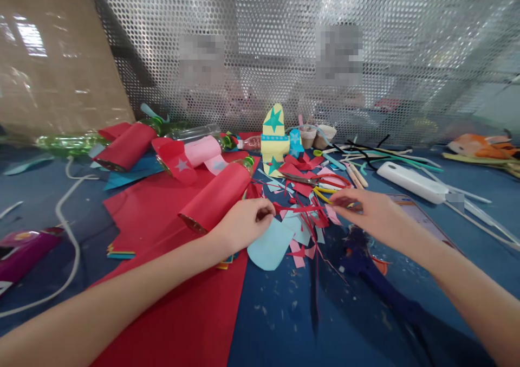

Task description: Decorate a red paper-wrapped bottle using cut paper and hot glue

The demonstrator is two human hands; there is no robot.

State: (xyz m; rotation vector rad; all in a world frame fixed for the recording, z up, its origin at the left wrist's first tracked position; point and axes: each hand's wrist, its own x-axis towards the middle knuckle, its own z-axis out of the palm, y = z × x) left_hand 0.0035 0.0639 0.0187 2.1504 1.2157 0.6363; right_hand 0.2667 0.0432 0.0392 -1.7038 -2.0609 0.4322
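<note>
My left hand (244, 223) is closed in a pinch on one end of a thin red paper strip (298, 210) above a heap of paper scraps (304, 231). My right hand (365, 210) reaches over the same heap with fingers bent down, close to the strip's other end; whether it grips anything is unclear. A light blue curved paper piece (270, 245) lies just under my left hand. A bottle wrapped in red paper (217, 196) lies beside my left wrist.
Red paper sheets (182, 302) cover the blue table. Red-handled scissors (325, 180), a yellow paper rocket with teal stars (274, 139), more wrapped bottles (128, 147), a white device (410, 181), a blue glue gun (361, 261), a phone (422, 218) and a perforated metal screen (284, 42) are around.
</note>
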